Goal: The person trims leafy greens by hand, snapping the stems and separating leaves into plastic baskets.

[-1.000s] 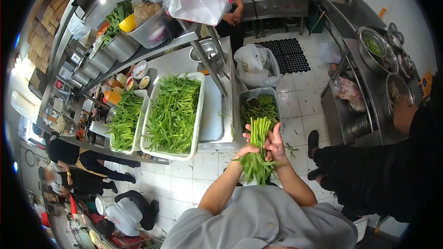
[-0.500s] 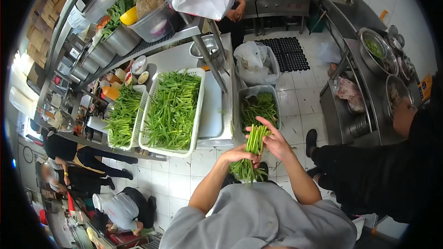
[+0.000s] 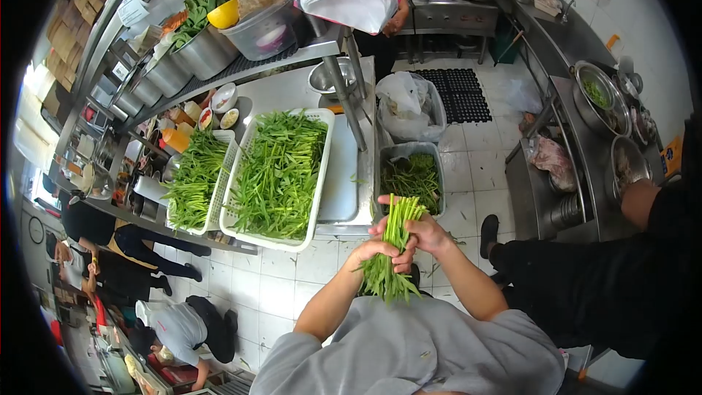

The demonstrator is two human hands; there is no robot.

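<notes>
A bunch of leafy green vegetables with long stems (image 3: 395,228), possibly water spinach, is held in front of my chest, cut stem ends pointing away and leaves hanging toward me. My left hand (image 3: 376,251) is wrapped round the middle of the bunch. Higher up, my right hand (image 3: 428,236) grips the stems, its thumb on the near side and fingertips showing past the far side. Ahead and to the left, a large white basket (image 3: 319,175) holds more of the same greens, beside a narrower white basket (image 3: 229,168) of them.
A grey bin (image 3: 440,189) of green scraps stands on the floor just beyond my hands, with a bag-lined bin (image 3: 431,134) behind it. A white cutting board (image 3: 342,194) lies on the steel counter. At right, a co-worker's arm (image 3: 642,203) reaches over a metal bowl.
My right hand has gone from open fingers beside the stems to closed round them. The view has shifted slightly. At lower left, a co-worker in grey has moved.
</notes>
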